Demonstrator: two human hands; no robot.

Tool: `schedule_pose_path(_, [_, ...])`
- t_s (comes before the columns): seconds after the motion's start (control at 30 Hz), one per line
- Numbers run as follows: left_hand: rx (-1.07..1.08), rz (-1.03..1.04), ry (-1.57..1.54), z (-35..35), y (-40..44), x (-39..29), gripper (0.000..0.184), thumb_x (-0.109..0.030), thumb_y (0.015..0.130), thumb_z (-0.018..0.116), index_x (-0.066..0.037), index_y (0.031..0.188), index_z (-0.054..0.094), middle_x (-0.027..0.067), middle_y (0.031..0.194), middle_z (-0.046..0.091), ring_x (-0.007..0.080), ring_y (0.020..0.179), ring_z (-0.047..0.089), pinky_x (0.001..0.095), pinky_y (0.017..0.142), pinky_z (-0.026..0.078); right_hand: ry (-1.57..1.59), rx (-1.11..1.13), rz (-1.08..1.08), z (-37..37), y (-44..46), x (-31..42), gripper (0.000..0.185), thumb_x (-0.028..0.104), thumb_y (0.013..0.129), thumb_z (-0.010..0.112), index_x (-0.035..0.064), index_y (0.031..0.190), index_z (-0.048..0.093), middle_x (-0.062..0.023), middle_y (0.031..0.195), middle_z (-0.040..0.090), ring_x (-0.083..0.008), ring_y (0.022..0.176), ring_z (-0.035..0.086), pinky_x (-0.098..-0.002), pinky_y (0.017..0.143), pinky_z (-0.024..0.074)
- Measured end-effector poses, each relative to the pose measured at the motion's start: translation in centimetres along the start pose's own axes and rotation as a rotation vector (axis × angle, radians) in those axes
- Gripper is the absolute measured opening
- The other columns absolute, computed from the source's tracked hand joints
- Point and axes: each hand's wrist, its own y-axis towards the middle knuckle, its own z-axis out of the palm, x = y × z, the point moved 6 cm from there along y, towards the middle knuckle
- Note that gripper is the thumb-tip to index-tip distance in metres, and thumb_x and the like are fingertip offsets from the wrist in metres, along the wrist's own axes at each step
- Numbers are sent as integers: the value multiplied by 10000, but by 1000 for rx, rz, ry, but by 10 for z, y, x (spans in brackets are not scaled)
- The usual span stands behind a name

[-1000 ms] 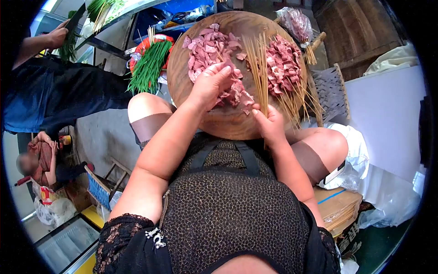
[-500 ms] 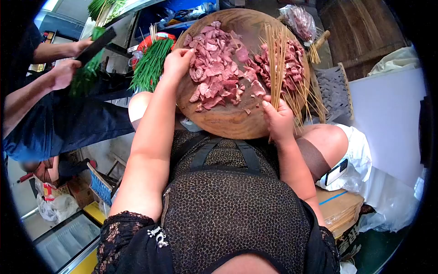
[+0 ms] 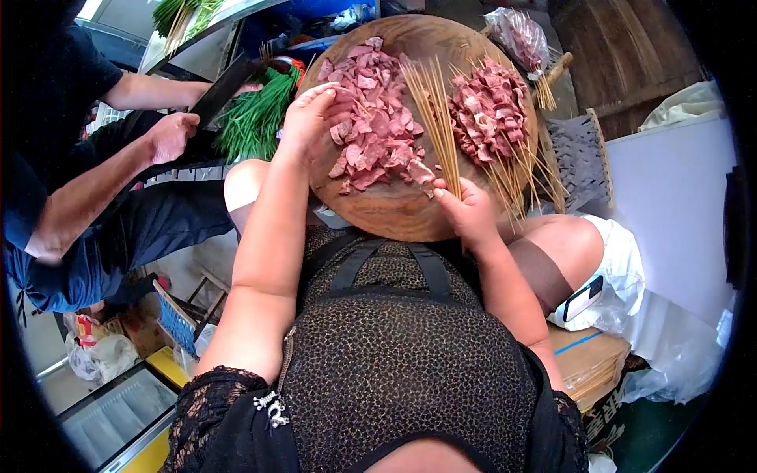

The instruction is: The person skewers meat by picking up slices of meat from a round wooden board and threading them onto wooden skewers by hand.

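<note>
A round wooden board (image 3: 378,221) lies over my lap. Loose slices of pink meat (image 3: 371,130) are heaped on its left half. My left hand (image 3: 310,118) is at the heap's left edge, fingers closed on a slice of meat partly hidden by them. My right hand (image 3: 471,211), at the board's near edge, grips a bundle of bamboo skewers (image 3: 441,130) that leans up and left. By its thumb is a pale meat slice (image 3: 420,172); whether it is on a skewer I cannot tell. Right of the bundle lie threaded meat skewers (image 3: 490,114), piled together.
At the left, a co-worker's hand (image 3: 172,138) is near a dark broad blade (image 3: 217,94) beside green chives (image 3: 256,110). Bagged skewers (image 3: 520,39) lie beyond the board's far right edge. A woven stool seat (image 3: 579,150) stands right of it. A phone (image 3: 582,298) rests by my right thigh.
My right hand has shifted left, and the skewer bundle now tilts left over the board's middle. My left hand has dipped slightly at the heap. The co-worker's hands and blade have moved right.
</note>
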Motion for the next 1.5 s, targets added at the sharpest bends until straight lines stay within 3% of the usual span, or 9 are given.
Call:
schedule_pose_path(0.23, [-24,22,-108,10,1,8,187,-117,905,472,-37,1065,526,66,913,598,199,834,613,372,743,538,10,-7,8,-3,1,-4,179,98,824,606,7,977,581,28,830,560,-40,730,500,-178,675,418])
schedule_pose_path(0.43, [-14,46,-110,16,-3,2,171,-123,908,477,-41,1048,529,55,915,594,182,824,611,357,732,543,-31,-6,18,-6,2,-8,181,107,824,606,8,974,581,34,809,552,-36,699,484,-175,637,405])
schedule_pose_path(0.5, [11,45,-126,21,-7,-1,132,-111,895,502,-32,999,521,71,892,597,176,790,614,312,691,547,-21,-8,10,-5,2,-7,181,108,824,606,9,973,582,35,801,550,-35,692,479,-174,629,400])
schedule_pose_path(0.67, [14,31,-31,16,-4,4,158,-81,852,573,-52,1003,539,42,895,605,158,801,613,312,713,543,-39,0,6,-7,1,-2,174,113,821,601,12,963,589,38,792,548,-35,682,474,-179,621,398])
schedule_pose_path(0.83, [26,17,-9,18,-8,-1,179,-26,809,610,-31,971,532,60,876,604,164,788,617,292,684,549,-274,35,-140,-11,0,16,170,123,819,594,6,943,603,15,807,579,-63,719,508,-212,672,425])
schedule_pose_path(1.27, [85,-125,-114,36,-19,12,184,-69,826,607,-64,1003,558,66,912,630,181,828,620,310,716,537,-198,-17,-153,-11,2,8,158,100,822,597,8,951,605,27,828,581,-55,737,518,-198,687,428])
schedule_pose_path(1.5, [123,-158,-154,38,-17,11,170,-164,872,559,-57,1005,562,98,966,636,177,815,623,312,731,531,-159,-46,-89,-10,1,5,167,110,828,600,9,961,600,42,814,564,-38,723,490,-189,670,413])
